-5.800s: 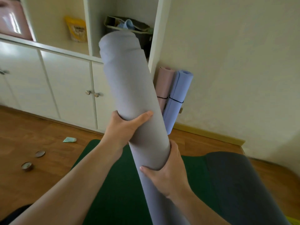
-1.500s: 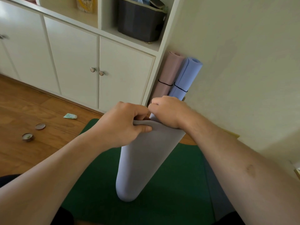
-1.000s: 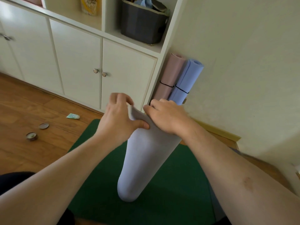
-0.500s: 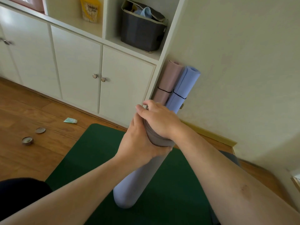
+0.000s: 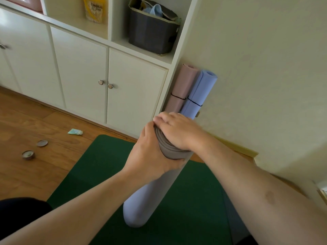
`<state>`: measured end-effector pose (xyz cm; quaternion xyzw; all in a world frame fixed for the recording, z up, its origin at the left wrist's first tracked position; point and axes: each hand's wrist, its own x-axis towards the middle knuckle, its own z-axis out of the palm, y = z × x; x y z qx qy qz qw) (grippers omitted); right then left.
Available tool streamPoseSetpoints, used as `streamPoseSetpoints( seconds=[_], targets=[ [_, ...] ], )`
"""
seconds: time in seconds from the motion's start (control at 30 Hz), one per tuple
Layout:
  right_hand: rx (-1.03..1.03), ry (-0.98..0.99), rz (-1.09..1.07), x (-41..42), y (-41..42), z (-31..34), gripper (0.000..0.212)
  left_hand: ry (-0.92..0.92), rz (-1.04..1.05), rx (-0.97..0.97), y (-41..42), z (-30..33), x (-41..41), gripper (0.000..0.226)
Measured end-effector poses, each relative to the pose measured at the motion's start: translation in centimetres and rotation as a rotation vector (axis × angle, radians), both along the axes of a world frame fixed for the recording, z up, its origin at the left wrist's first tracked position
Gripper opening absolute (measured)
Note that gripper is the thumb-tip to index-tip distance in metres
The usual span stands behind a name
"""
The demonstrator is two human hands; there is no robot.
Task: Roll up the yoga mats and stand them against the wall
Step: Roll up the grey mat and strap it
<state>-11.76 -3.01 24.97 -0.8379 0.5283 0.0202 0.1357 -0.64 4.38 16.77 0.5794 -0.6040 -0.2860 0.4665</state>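
A rolled grey-lilac mat (image 5: 150, 193) stands on end on the flat green mat (image 5: 99, 165). My left hand (image 5: 148, 154) grips the roll just under its top. My right hand (image 5: 177, 131) lies over the roll's top end, fingers laid across the coiled layers, which show dark grey at the rim. A rolled pink mat (image 5: 182, 89) and a rolled blue mat (image 5: 198, 96), each with a black band, lean upright in the corner between the cabinet and the wall (image 5: 265, 68).
White cabinet (image 5: 79, 71) with doors and open shelves stands behind; a dark bin (image 5: 150, 32) and a yellow bag (image 5: 95, 9) sit on the shelves. On the wood floor at left lie a small tube (image 5: 75, 132) and two round tins (image 5: 28, 154).
The two hands have stopped tugging at the loose top edge. The left now wraps the roll's top and the right lies over its end; the roll still stands on the green mat.
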Motion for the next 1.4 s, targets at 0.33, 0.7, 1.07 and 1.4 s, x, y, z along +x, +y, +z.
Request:
streamPoseSetpoints(
  seconds=[0.33,0.7,1.07,1.4],
  targets=[
    [-0.060,-0.012,-0.142,1.1,-0.1,-1.4,0.063,0.014,-0.075,0.049,0.0,0.2,0.2,0.120],
    [0.130,-0.318,-0.175,-2.0,-1.4,0.2,0.044,0.424,-0.164,0.190,-0.7,0.0,0.5,0.037],
    [0.076,-0.204,0.010,-3.5,-0.9,-1.8,0.046,0.370,-0.115,0.187,-1.1,0.6,0.5,0.038],
    [0.029,-0.356,-0.079,-3.7,0.5,-1.9,0.044,0.592,-0.075,0.269,-1.0,1.9,-0.6,0.029]
  ],
)
